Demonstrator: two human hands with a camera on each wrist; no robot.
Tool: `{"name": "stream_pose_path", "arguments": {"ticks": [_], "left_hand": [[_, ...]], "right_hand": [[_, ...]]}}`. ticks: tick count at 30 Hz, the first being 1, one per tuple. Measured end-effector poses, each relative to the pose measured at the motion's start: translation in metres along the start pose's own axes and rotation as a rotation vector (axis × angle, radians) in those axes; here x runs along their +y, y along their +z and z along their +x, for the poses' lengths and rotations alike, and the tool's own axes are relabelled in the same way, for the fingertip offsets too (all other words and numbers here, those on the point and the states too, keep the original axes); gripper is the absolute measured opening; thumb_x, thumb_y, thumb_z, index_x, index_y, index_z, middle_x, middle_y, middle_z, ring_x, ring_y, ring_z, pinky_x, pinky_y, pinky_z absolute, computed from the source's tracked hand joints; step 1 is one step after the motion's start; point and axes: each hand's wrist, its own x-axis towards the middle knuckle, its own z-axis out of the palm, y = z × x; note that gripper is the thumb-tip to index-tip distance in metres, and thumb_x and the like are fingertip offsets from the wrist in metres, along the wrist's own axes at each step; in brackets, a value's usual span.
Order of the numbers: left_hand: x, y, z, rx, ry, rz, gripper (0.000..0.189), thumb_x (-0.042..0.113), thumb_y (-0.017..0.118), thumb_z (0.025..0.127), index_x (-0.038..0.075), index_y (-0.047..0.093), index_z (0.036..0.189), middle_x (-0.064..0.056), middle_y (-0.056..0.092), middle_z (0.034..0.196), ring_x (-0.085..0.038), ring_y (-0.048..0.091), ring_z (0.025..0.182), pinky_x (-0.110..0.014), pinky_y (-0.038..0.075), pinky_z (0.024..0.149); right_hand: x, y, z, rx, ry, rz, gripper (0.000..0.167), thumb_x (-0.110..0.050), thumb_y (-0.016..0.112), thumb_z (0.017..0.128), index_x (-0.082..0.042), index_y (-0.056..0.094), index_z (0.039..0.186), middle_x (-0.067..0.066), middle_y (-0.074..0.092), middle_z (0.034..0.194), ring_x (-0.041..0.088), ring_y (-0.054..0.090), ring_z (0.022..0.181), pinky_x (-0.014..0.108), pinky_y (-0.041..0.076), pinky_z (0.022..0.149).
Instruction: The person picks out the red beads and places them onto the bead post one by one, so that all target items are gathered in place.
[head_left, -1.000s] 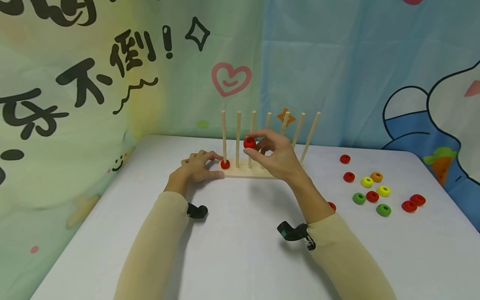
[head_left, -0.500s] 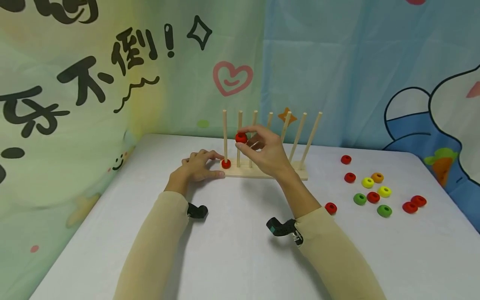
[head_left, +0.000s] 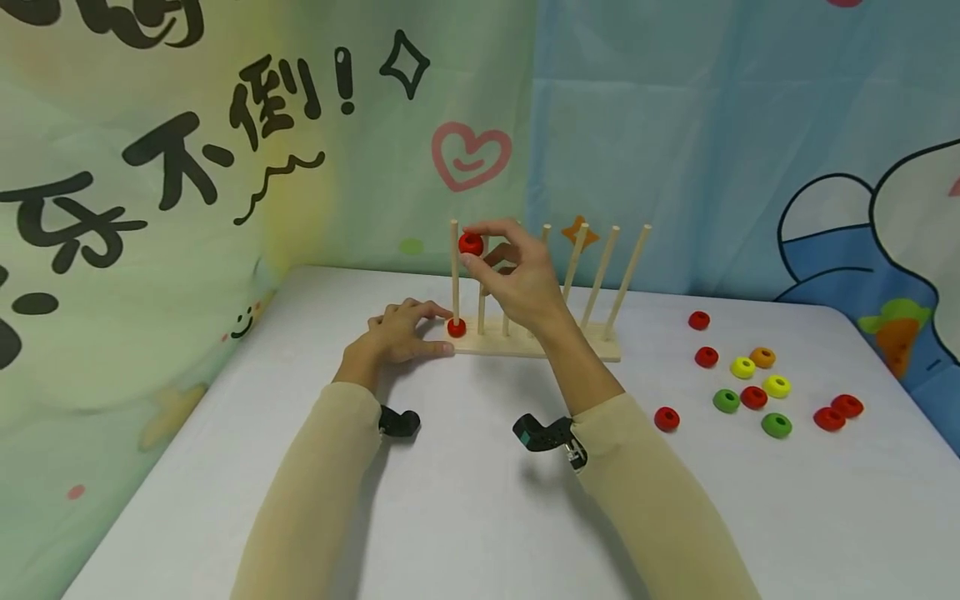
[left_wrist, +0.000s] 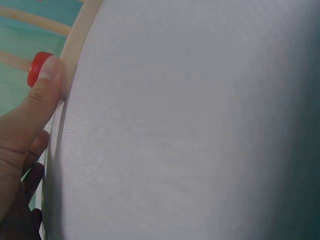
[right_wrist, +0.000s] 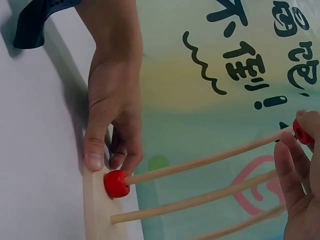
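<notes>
My right hand [head_left: 525, 279] pinches a red bead [head_left: 471, 243] between thumb and fingertips, high beside the upper part of the leftmost peg [head_left: 455, 271]. In the right wrist view this bead is right at the peg's tip. The pegs rise in a row from a pale wooden stand [head_left: 502, 343]. Another red bead [right_wrist: 116, 184] sits at the foot of the leftmost peg. My left hand [head_left: 405, 329] grips the stand's left end, its thumb [left_wrist: 47, 82] along the front edge and its fingers at the back.
Loose beads lie on the white table to the right: several red ones, a red bead [head_left: 667, 419] nearest the stand, plus green [head_left: 726, 401], yellow [head_left: 777, 386] and orange [head_left: 763, 357] ones. A printed cloth [head_left: 622, 125] hangs behind the table.
My right hand has carried the red bead left and up, from near the third peg to the upper part of the leftmost peg. The left hand has stayed on the stand.
</notes>
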Motion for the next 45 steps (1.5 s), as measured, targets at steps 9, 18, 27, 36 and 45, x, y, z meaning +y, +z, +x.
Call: {"name": "stream_pose_path", "arguments": {"ticks": [9,18,27,36,45], "left_hand": [[0.001,-0.002,0.0,-0.01,0.0,-0.001,0.071,0.069,0.071,0.075,0.044,0.05,0.138,-0.001,0.04,0.147,-0.034,0.029,0.136,-0.064,0.02,0.104],[0.002,-0.003,-0.002,-0.031,-0.001,-0.014,0.069,0.068,0.071,0.076,0.045,0.05,0.137,-0.001,0.039,0.148,-0.034,0.029,0.136,-0.064,0.02,0.104],[0.001,-0.002,-0.001,-0.028,-0.002,-0.009,0.069,0.069,0.071,0.076,0.045,0.049,0.138,-0.001,0.039,0.148,-0.035,0.028,0.136,-0.066,0.02,0.105],[0.001,-0.001,-0.001,-0.024,0.014,-0.004,0.069,0.068,0.07,0.078,0.044,0.049,0.139,-0.002,0.039,0.148,-0.035,0.029,0.136,-0.066,0.02,0.104],[0.0,0.0,0.001,-0.026,-0.002,0.0,0.07,0.068,0.07,0.077,0.042,0.048,0.138,-0.003,0.039,0.148,-0.035,0.028,0.135,-0.066,0.019,0.105]], "right_hand": [[-0.004,0.014,0.014,0.081,-0.021,0.037,0.034,0.005,0.067,0.09,0.002,0.062,0.123,0.017,0.059,0.12,0.025,0.061,0.057,0.044,0.052,0.047],[-0.006,0.026,0.018,0.08,0.062,0.022,0.033,0.001,0.065,0.093,0.0,0.06,0.125,0.018,0.058,0.12,0.037,0.055,0.046,0.039,0.054,0.051],[-0.001,0.032,0.024,0.156,0.086,-0.012,0.032,-0.001,0.063,0.094,-0.002,0.059,0.126,0.013,0.058,0.126,0.037,0.06,0.049,0.038,0.053,0.048],[0.008,0.033,0.023,0.153,0.135,-0.029,0.037,-0.001,0.065,0.093,-0.006,0.057,0.13,0.006,0.056,0.131,0.024,0.063,0.05,0.035,0.054,0.049],[-0.012,0.03,0.013,0.098,0.047,0.002,0.038,0.003,0.064,0.092,0.0,0.056,0.129,0.009,0.053,0.138,0.019,0.064,0.06,0.042,0.054,0.05]]}}
